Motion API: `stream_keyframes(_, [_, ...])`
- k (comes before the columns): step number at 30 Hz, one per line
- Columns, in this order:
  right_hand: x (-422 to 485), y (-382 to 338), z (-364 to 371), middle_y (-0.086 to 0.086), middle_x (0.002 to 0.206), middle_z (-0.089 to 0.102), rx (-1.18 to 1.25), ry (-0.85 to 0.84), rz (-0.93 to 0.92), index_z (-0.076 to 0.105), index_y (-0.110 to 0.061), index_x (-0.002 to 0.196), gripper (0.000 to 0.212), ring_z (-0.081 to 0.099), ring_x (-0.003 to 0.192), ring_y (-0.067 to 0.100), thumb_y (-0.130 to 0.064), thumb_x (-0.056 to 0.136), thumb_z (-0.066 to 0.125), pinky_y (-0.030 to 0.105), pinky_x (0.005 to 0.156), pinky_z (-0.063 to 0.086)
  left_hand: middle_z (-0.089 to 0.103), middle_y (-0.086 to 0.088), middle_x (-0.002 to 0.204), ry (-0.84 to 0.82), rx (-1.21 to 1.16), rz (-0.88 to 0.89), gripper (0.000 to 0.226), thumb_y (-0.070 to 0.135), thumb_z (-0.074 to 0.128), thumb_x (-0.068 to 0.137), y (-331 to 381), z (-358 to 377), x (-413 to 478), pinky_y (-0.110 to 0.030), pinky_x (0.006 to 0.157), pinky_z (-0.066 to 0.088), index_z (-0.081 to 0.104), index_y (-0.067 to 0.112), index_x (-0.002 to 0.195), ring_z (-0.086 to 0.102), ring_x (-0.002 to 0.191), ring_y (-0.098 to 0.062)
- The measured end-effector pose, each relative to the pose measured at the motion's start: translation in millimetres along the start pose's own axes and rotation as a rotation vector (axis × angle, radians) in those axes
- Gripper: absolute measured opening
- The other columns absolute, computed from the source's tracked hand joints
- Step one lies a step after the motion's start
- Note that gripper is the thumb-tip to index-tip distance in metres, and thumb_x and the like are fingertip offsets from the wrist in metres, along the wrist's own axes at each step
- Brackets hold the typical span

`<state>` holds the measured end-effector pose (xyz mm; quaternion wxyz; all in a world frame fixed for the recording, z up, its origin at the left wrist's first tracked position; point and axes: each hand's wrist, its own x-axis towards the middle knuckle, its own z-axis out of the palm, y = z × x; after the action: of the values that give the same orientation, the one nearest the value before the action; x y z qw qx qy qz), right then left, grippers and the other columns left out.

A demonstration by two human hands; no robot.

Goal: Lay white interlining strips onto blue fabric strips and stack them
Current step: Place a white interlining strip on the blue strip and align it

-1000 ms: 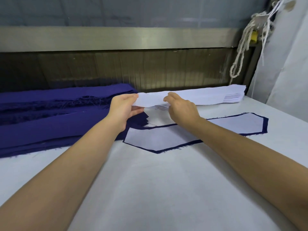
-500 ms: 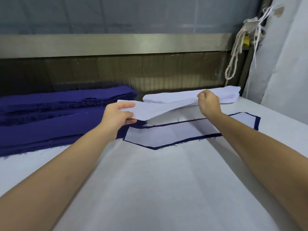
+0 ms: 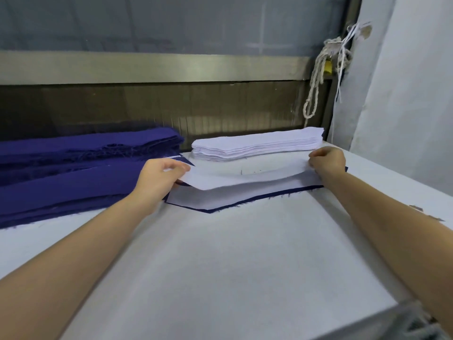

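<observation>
Pinching the left end of a white interlining strip (image 3: 245,179) with the left hand (image 3: 159,177), thumb on top. Gripping the other end with the right hand (image 3: 327,161), fingers curled, probably a pinch, though hidden behind the knuckles. Held stretched and slightly sagging just above a blue fabric strip (image 3: 213,210) topped with white, flat on the table (image 3: 232,266). Just behind, the interlining stack (image 3: 257,143); at left, the blue fabric pile (image 3: 73,173); far right, a hanging rope (image 3: 316,77).

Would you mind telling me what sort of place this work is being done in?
Probably a garment workshop: a stack of cut white interlining strips, piles of blue fabric strips beside it, and a broad white work table.
</observation>
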<state>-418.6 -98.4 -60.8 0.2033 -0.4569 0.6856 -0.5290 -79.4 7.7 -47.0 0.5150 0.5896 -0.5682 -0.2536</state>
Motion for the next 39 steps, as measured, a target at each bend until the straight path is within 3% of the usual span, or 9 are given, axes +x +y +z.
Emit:
stream_keyframes(10, [0,15,-13,0.004,0.087,0.053,-0.122,-0.06,-0.103,0.07,-0.007,0.096,0.034,0.048,0.084,0.021,0.01,0.077,0.047,0.021,0.059,0.037,0.061,0.009,0.082,-0.049,0.136,-0.011,0.025,0.001,0.067,0.08,-5,-5,-3,-0.028,0.063,0.047,0.07,0.026,0.08,0.053,0.061,-0.013])
stream_keyframes(14, [0,15,-14,0.013,0.13,0.039,-0.124,-0.045,-0.113,0.062,-0.011,0.11,0.037,0.048,0.089,0.021,0.006,0.08,0.051,0.025,0.079,0.039,0.061,0.01,0.081,-0.061,0.184,0.014,0.021,0.004,0.066,0.081,-9,-3,-4,-0.024,0.056,0.041,0.07,0.024,0.083,0.05,0.056,-0.01])
stream_keyframes(19, [-1,7,-13,0.014,0.137,0.032,0.014,-0.014,0.058,0.052,-0.017,0.128,0.051,0.047,0.089,0.025,0.002,0.081,0.059,0.03,0.081,0.041,0.063,0.012,0.082,-0.062,0.212,0.046,0.019,0.006,0.066,0.082,-9,-2,-5,-0.026,0.055,0.039,0.071,0.024,0.086,0.049,0.059,-0.008])
stream_keyframes(21, [1,8,-15,0.015,0.127,0.049,0.145,-0.043,0.12,0.054,-0.014,0.127,0.052,0.053,0.094,0.028,0.003,0.078,0.062,0.034,0.084,0.047,0.064,0.011,0.086,-0.059,0.206,0.043,0.019,0.006,0.066,0.082,-9,-3,-4,-0.026,0.057,0.041,0.071,0.024,0.086,0.051,0.061,-0.01])
stream_keyframes(25, [-1,5,-19,0.006,0.072,0.056,0.438,-0.098,0.255,0.065,-0.008,0.11,0.038,0.042,0.057,0.016,0.01,0.078,0.056,0.024,0.057,0.042,0.064,0.004,0.087,-0.072,0.189,0.028,0.019,0.004,0.066,0.082,-7,-5,-3,-0.033,0.065,0.045,0.071,0.022,0.088,0.051,0.063,-0.016])
stream_keyframes(27, [-1,4,-20,0.002,0.074,0.055,0.475,-0.106,0.273,0.068,-0.009,0.106,0.034,0.041,0.06,0.015,0.008,0.08,0.056,0.026,0.063,0.042,0.063,0.006,0.085,-0.084,0.186,0.03,0.019,0.004,0.066,0.082,-7,-5,-4,-0.032,0.067,0.045,0.071,0.021,0.089,0.051,0.066,-0.013])
stream_keyframes(31, [2,7,-17,0.002,0.096,0.061,0.389,-0.132,0.207,0.068,-0.007,0.107,0.021,0.053,0.093,0.021,-0.008,0.087,0.061,0.032,0.077,0.048,0.056,0.013,0.07,-0.101,0.209,0.031,0.019,0.004,0.066,0.083,-7,-5,-4,-0.025,0.06,0.04,0.071,0.021,0.088,0.048,0.063,-0.007])
stream_keyframes(36, [5,16,-13,0.003,0.105,0.066,0.088,-0.038,-0.041,0.071,-0.007,0.104,0.021,0.052,0.095,0.015,-0.005,0.089,0.057,0.032,0.095,0.046,0.055,0.013,0.069,-0.087,0.226,0.032,0.017,0.003,0.067,0.083,-8,-6,-3,-0.022,0.058,0.036,0.072,0.02,0.085,0.046,0.062,-0.006])
stream_keyframes(39, [7,16,-18,-0.001,0.096,0.061,0.016,0.01,-0.076,0.072,-0.011,0.103,0.03,0.05,0.091,0.014,0.0,0.086,0.05,0.026,0.087,0.042,0.056,0.01,0.069,-0.087,0.23,0.043,0.017,0.004,0.067,0.082,-8,-6,-2,-0.022,0.056,0.035,0.072,0.019,0.087,0.044,0.06,-0.008])
